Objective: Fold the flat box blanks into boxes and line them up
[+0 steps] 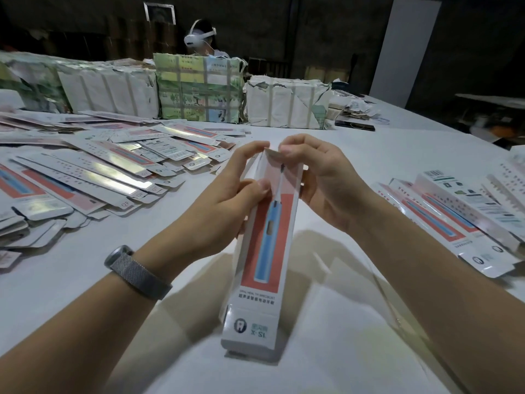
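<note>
Head view: both hands [227, 191] pinch box [264, 251] top; long axis runs away from wearer.

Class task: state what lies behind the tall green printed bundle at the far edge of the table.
Behind the green bundle sits a person wearing a white headset; everything below the shoulders is hidden by it.

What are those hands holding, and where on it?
One toothbrush box, at its far end: left hand grips the side, right hand pinches the end flap.
</note>
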A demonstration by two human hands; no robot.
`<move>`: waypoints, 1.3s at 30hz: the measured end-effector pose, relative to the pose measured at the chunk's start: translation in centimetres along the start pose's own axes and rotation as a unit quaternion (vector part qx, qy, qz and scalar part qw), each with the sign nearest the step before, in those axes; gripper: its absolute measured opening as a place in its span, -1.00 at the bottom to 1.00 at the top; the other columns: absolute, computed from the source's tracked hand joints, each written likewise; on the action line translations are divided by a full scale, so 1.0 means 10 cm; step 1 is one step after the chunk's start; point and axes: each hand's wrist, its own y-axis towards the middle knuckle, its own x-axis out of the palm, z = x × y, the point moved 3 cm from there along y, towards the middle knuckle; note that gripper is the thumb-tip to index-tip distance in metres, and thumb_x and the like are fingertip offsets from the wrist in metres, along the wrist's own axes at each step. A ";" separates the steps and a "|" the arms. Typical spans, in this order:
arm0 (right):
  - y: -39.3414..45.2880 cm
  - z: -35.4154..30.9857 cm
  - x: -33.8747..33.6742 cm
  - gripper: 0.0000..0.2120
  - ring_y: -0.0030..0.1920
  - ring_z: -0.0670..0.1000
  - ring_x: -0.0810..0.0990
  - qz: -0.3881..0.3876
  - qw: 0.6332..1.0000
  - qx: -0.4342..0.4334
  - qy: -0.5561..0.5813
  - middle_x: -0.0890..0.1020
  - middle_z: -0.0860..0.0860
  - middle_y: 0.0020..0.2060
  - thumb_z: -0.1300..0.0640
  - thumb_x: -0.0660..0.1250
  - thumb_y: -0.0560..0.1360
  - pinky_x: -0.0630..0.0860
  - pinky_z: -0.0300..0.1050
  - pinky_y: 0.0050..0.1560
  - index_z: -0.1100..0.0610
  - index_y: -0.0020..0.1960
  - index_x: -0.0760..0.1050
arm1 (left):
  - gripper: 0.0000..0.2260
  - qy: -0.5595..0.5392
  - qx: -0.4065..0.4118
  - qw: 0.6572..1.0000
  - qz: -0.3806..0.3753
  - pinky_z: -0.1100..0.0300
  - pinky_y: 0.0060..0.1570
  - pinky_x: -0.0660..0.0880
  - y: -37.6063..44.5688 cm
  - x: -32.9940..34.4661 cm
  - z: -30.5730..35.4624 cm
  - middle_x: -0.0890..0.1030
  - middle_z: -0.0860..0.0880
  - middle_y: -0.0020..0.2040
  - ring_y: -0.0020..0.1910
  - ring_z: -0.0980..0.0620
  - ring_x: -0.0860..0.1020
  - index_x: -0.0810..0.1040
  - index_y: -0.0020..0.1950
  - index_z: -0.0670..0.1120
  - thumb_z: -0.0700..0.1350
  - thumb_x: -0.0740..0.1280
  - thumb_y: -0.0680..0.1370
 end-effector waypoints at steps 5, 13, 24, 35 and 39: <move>-0.02 -0.03 0.01 -0.95 -0.32 -0.06 0.55 0.020 0.998 -0.028 -0.054 0.62 -0.02 -0.35 0.25 0.40 0.42 0.50 -0.23 -0.28 0.15 -0.21 0.61 | -0.65 0.020 0.016 1.000 -0.001 0.16 -0.15 0.61 -0.02 0.02 0.01 0.68 0.03 -0.11 -0.15 0.03 0.68 0.27 0.39 0.29 0.05 0.13 0.60; -0.02 -0.04 -0.02 -0.87 -0.34 -0.03 0.60 0.042 0.996 -0.037 -0.062 0.68 -0.03 -0.31 0.23 0.39 0.41 0.58 -0.10 -0.31 0.13 -0.31 0.55 | -0.64 0.063 0.029 0.998 0.000 0.21 -0.10 0.57 -0.04 -0.01 0.03 0.65 0.21 -0.05 -0.13 0.11 0.65 0.25 0.34 0.46 0.09 0.10 0.60; -0.03 -0.10 -0.07 -0.85 -0.36 0.01 0.58 0.048 0.990 -0.021 -0.134 0.58 0.13 -0.29 0.20 0.40 0.42 0.52 -0.15 -0.41 0.21 -0.30 0.54 | -0.56 0.115 0.040 0.992 0.029 0.24 -0.16 0.59 -0.04 -0.04 0.06 0.68 0.05 -0.07 -0.21 0.05 0.66 0.30 0.40 0.41 0.04 0.15 0.56; -0.07 -0.04 0.02 -0.83 -0.12 -0.02 0.65 0.025 0.986 -0.048 -0.160 0.71 0.00 -0.14 0.23 0.33 0.58 0.59 -0.11 -0.28 0.18 0.09 0.67 | -0.66 0.021 0.035 0.994 0.104 0.30 -0.40 0.50 -0.02 -0.10 0.04 0.66 0.04 -0.32 -0.42 0.11 0.59 0.40 0.27 0.15 -0.09 0.18 0.51; -0.08 -0.05 0.08 -0.80 -0.12 -0.01 0.64 0.029 0.985 -0.045 -0.166 0.70 0.06 -0.03 0.22 0.35 0.58 0.62 -0.03 -0.19 0.12 0.18 0.62 | -0.69 0.012 0.029 0.993 0.115 0.22 -0.34 0.55 0.01 -0.07 0.03 0.68 0.02 -0.28 -0.36 0.04 0.64 0.38 0.24 0.21 -0.06 0.19 0.53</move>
